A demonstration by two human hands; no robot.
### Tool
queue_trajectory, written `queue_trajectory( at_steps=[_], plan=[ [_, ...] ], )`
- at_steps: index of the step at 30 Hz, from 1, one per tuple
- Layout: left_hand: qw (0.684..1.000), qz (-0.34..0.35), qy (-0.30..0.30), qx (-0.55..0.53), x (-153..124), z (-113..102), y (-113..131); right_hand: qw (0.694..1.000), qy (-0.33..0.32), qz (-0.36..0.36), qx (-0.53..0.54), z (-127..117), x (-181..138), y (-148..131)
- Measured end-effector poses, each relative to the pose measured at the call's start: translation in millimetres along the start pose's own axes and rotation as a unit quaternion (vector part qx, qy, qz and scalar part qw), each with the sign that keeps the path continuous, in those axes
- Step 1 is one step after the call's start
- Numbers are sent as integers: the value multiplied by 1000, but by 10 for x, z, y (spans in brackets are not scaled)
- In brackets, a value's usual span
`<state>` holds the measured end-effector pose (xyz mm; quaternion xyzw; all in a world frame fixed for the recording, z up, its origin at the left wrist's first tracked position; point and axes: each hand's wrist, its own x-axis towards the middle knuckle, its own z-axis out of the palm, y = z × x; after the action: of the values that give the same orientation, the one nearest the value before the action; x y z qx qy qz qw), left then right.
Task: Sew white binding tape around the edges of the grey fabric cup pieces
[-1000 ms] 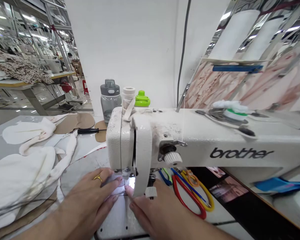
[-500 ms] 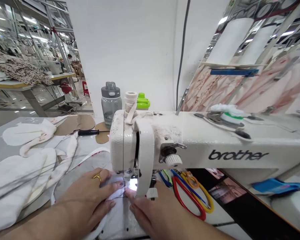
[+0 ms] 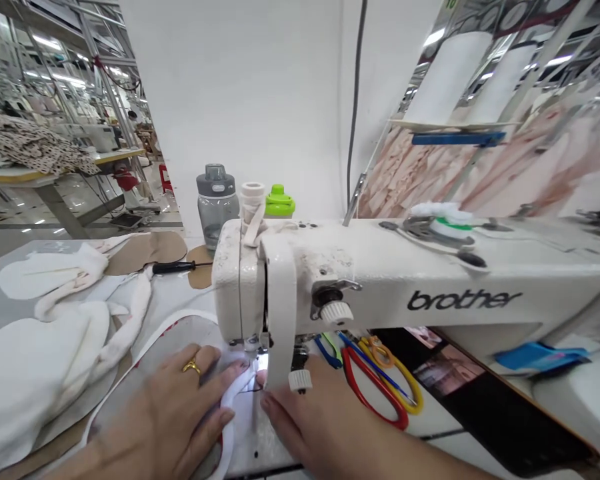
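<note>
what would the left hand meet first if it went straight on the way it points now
Probably the needle assembly of the Brother sewing machine, just ahead of the left hand; depth there is hard to judge.

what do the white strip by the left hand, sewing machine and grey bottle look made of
White strip: probably fabric, matte, as it curves softly. 
Sewing machine: likely painted metal, with a glossy, lightly pebbled white surface. 
Grey bottle: seemingly smooth plastic, given its see-through body, though glass isn't ruled out.
</note>
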<state>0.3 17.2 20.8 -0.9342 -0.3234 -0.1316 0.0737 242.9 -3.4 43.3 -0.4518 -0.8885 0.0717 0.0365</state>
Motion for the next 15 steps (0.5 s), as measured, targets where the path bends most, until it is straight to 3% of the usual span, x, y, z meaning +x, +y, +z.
queue_trajectory(
  at_steps=[5,9,15],
  plan=[
    [999,-13,-20,-32,46,-15,-78,1000,1,-14,27,-3,-25,14],
    [997,-37,-51,-36,92,-60,20,1000,14,-17,-3,1,-48,3],
    [998,-40,-37,18,34,24,164,999,26,-8,-31,32,-34,11]
  ],
)
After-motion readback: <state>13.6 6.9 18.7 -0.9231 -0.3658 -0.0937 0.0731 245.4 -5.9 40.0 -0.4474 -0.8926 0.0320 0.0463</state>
